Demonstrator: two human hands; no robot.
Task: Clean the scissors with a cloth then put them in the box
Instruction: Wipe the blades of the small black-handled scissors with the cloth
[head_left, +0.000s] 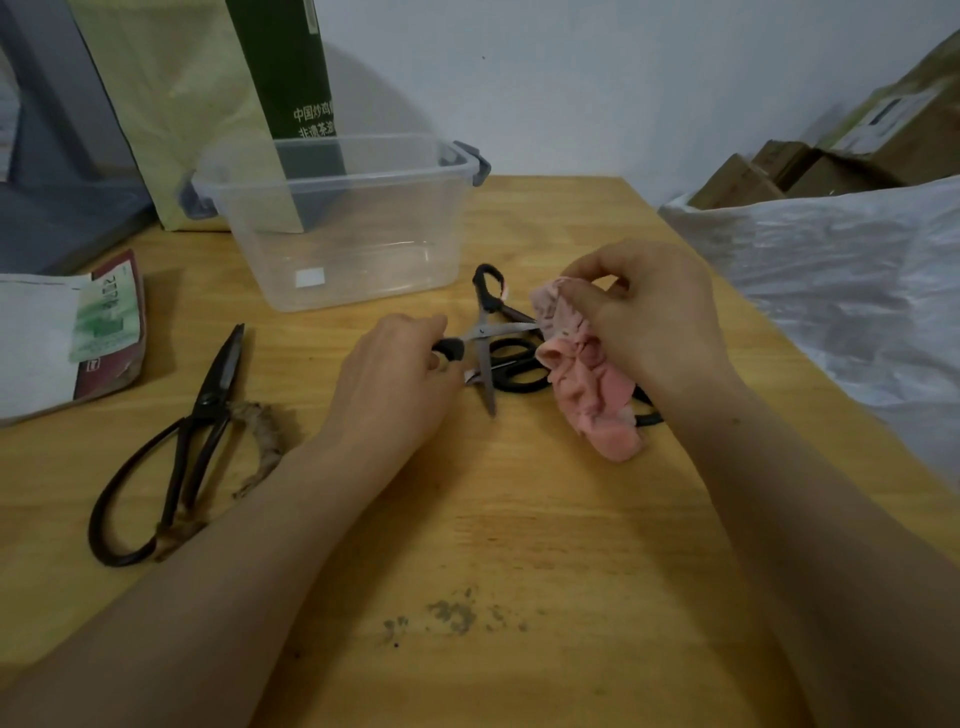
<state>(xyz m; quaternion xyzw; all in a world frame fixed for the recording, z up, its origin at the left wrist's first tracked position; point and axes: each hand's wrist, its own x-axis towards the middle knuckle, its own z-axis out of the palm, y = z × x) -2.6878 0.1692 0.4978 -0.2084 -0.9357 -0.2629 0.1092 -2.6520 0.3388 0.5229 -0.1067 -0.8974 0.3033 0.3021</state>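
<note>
Room: we see bare table (467, 519) near us, its right edge against a white bag (831, 270).
Box (363, 249): just beyond the hands, open top.
Scissors (483, 332): between our hands, blades spread, one pointing right into the cloth (592, 395), one toward us.
Left hand (395, 384): grips the black handle.
Right hand (649, 322): pinches cloth round the blade.
Iron shears (202, 415): well left, tips away.
</note>
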